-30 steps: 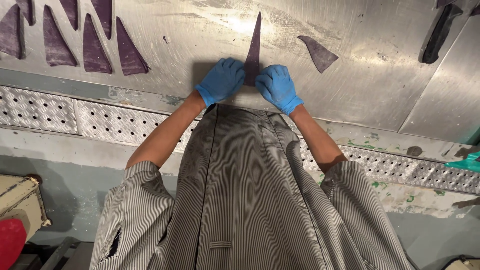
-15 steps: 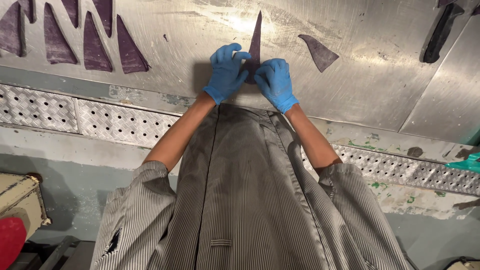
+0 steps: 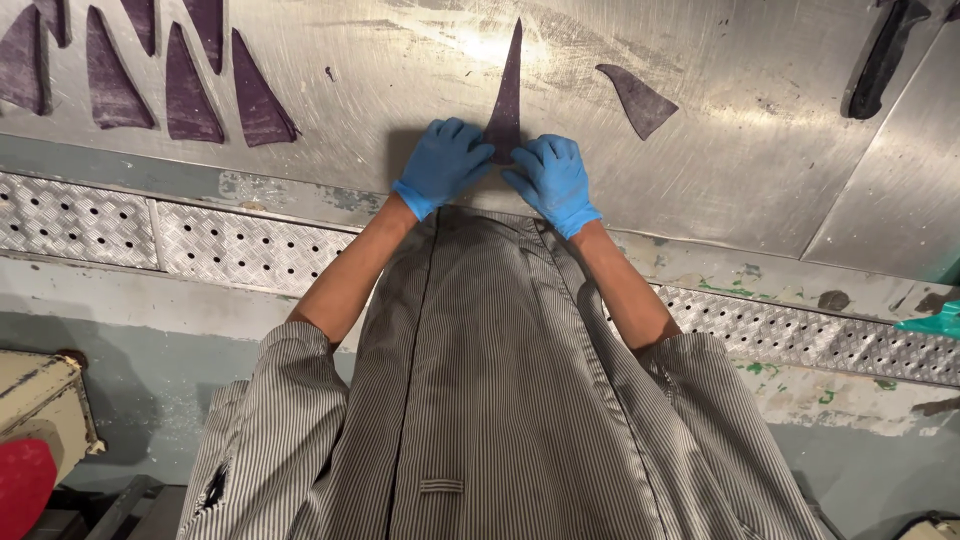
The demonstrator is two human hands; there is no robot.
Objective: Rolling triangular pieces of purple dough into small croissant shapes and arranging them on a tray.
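The wide end of a narrow purple triangle (image 3: 508,95) is pinched by the left hand (image 3: 443,165) & right hand (image 3: 552,180), both blue-gloved. It is laid flat on the steel table (image 3: 760,150), w/ 1 curved purple scrap (image 3: 638,98) nearby.

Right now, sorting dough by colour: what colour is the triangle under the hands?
Dark purple triangle; head view.

A commercial bakery kitchen: steel worktable (image 3: 750,130), purple dough triangles (image 3: 190,75), perforated tread plate (image 3: 90,225)

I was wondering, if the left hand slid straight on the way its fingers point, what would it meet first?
The left hand points up and slightly right across the steel table, with its fingertips at the wide end of the purple dough triangle. It would probably meet that triangle first, if it is not touching it already.
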